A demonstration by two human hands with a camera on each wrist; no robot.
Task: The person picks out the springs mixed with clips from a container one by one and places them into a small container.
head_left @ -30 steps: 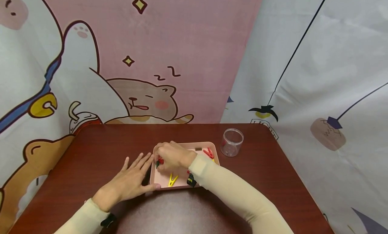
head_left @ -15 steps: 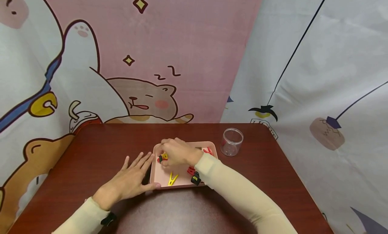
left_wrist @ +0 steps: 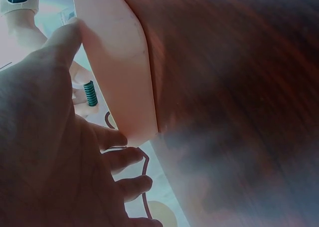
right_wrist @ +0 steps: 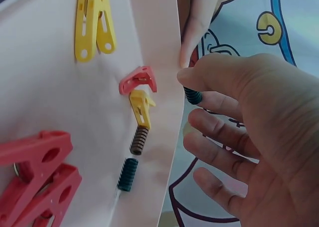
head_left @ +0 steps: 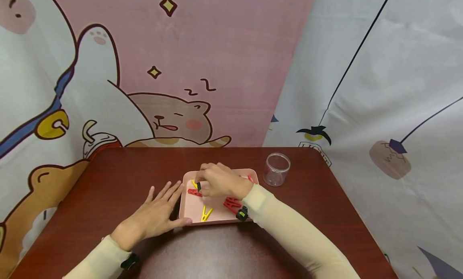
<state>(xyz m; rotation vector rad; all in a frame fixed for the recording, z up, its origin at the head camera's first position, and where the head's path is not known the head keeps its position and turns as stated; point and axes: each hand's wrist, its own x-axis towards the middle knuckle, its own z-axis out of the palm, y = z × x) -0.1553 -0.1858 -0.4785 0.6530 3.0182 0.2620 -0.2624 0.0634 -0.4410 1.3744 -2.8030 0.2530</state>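
My right hand (head_left: 220, 180), over the far left part of the pink tray (head_left: 191, 210), pinches a dark green spring (right_wrist: 192, 96) between thumb and index finger. Its other fingers are loosely bent. The same spring (left_wrist: 90, 93) shows in the left wrist view. Fingers spread, my left hand (head_left: 152, 216) rests against the tray's left side, its thumb on the front rim. Below the right hand, the right wrist view shows a small red clip (right_wrist: 138, 81), a small yellow clip (right_wrist: 141, 109), a brown spring (right_wrist: 139, 140) and another green spring (right_wrist: 128, 175).
A clear round jar (head_left: 276, 172) stands right of the tray. Inside the tray lie a yellow clothespin (head_left: 206, 213) near the front and red clothespins (head_left: 231, 204) beside my right wrist. A printed cloth (head_left: 235, 70) hangs behind the brown table (head_left: 137, 162).
My right hand has shifted right and slightly away from the tray's left end, with the green spring between its fingers. Red and yellow clips there are more exposed. My left hand has stayed put.
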